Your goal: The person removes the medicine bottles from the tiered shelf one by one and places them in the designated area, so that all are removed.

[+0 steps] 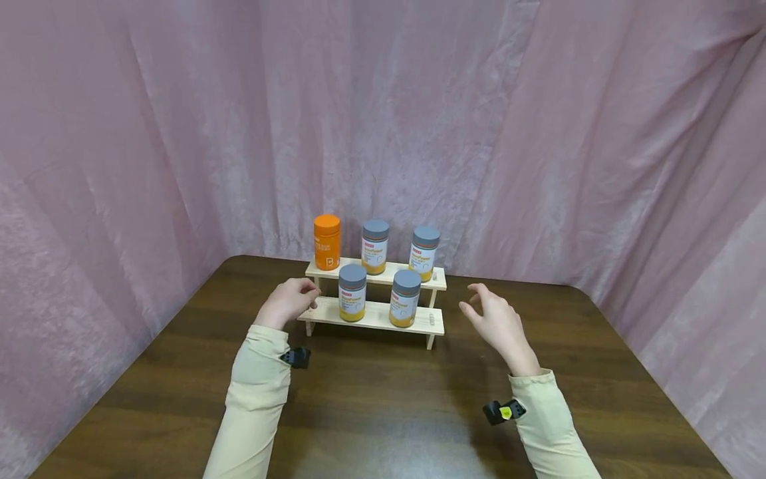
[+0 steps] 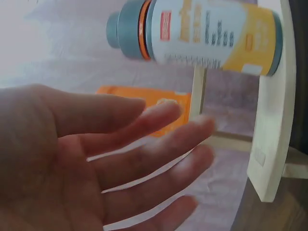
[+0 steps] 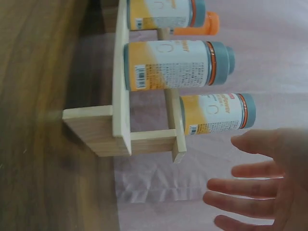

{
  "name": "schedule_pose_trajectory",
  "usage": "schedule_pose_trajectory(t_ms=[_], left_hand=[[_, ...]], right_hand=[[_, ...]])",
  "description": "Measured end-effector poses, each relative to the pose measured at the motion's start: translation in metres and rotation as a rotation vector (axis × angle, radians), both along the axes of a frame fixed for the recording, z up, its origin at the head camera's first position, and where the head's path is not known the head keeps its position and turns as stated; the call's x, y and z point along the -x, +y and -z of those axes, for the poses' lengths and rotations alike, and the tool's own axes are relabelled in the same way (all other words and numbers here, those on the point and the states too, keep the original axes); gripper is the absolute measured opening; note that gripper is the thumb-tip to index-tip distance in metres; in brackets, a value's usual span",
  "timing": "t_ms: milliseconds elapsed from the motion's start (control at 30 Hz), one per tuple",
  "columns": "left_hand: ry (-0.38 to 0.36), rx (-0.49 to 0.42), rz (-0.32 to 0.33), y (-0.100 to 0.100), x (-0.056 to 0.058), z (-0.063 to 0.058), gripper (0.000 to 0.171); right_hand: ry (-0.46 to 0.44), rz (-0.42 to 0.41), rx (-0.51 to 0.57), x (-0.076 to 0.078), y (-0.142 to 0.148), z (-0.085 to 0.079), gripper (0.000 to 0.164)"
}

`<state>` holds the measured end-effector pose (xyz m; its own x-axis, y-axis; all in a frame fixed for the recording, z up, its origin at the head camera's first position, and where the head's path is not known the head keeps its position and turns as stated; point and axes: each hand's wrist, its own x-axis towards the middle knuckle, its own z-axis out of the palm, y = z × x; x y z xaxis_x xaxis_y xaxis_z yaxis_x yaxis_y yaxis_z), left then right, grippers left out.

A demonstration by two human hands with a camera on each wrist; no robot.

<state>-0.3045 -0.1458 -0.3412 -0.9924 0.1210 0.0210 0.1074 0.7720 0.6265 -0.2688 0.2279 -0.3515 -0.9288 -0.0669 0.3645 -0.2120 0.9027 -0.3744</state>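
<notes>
A two-step wooden rack [image 1: 377, 316] carries several upright supplement bottles. On its upper step stand an orange bottle [image 1: 327, 245] at the left, a grey-capped bottle [image 1: 374, 249] in the middle and another grey-capped bottle [image 1: 423, 256] at the right. Two more, a left front bottle [image 1: 352, 296] and a right front bottle [image 1: 404, 301], stand on the lower step. My left hand [image 1: 289, 301] hovers by the rack's left end, fingers loosely bent around nothing. To the right of the rack, my right hand [image 1: 495, 320] is raised with fingers apart, holding nothing.
The rack stands toward the back of a dark brown wooden table [image 1: 371, 406]. Pink curtains [image 1: 383, 120] hang behind the table and along both sides. Each sleeve has a small black camera [image 1: 297, 358] strapped at the wrist.
</notes>
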Motion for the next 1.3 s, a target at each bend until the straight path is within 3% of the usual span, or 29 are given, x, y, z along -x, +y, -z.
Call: schedule_pose_trajectory(t_ms=[100,200,433,567,800,1300], left_hand=[[0.059,-0.027,-0.081,-0.007,0.003,0.005,0.034],[0.091,-0.080,-0.117,-0.011,0.009,0.019,0.043],[0.087,-0.212,-0.160,-0.018,0.026,0.056,0.066],[0.024,-0.209,-0.143,-0.018,0.029,0.068,0.069],[-0.079,-0.185,-0.110,-0.015,0.028,0.077,0.067],[-0.030,-0.163,-0.134,-0.010,0.035,0.083,0.060]], right_hand=[[0.034,-0.002,0.054,0.004,-0.006,0.000,0.043],[0.048,-0.003,0.095,0.008,-0.010,0.001,0.041],[0.031,-0.010,0.186,0.017,-0.019,0.002,0.039],[0.056,-0.010,0.227,0.022,-0.025,0.002,0.036],[0.110,-0.007,0.304,0.032,-0.034,0.002,0.033],[0.092,-0.066,0.426,0.061,-0.056,-0.010,0.052]])
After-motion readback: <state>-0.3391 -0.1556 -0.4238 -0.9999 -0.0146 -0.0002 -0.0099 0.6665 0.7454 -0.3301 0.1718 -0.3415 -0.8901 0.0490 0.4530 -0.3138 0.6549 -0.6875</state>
